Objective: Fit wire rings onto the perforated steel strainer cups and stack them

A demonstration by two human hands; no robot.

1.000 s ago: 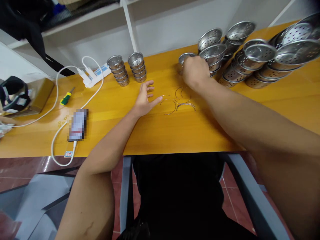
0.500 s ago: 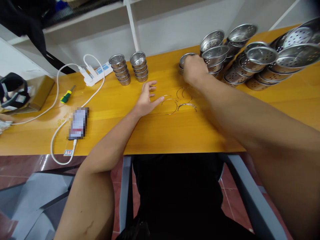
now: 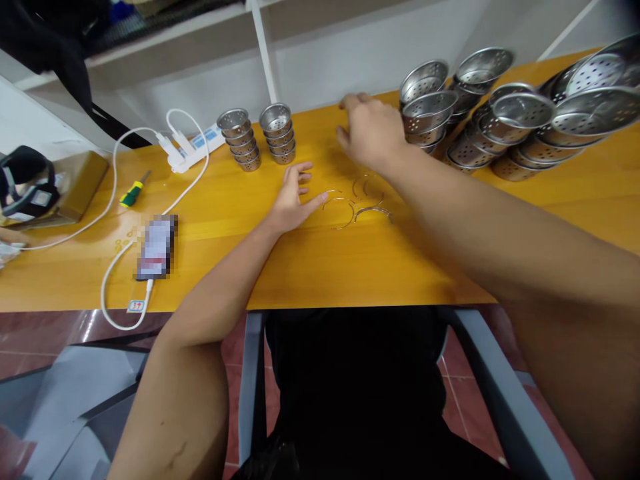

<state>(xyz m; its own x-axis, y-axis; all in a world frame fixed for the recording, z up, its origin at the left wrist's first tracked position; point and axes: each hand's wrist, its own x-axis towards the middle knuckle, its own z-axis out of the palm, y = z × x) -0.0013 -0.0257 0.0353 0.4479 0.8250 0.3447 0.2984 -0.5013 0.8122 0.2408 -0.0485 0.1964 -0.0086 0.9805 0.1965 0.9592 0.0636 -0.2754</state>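
My left hand (image 3: 291, 195) lies flat on the yellow table (image 3: 320, 260) with its fingers spread, the fingertips touching the edge of several thin wire rings (image 3: 357, 200). My right hand (image 3: 373, 133) hovers over the table behind the rings, fingers curled downward as if round something hidden beneath the palm. Right of it are stacks of perforated metal strainer bowls (image 3: 427, 107). Two stacks of small strainer cups (image 3: 260, 137) stand to the left of my right hand.
More stacked strainer bowls (image 3: 550, 113) fill the back right of the table. A white power strip (image 3: 193, 147) with cables, a screwdriver (image 3: 133, 191), a phone (image 3: 156, 245) and a brown box (image 3: 83, 183) lie at the left. A chair frame (image 3: 480, 360) shows below the table edge.
My right hand has moved left, away from the strainer bowl stacks; the small cup seen under it before is now out of sight. My left hand has stayed put.
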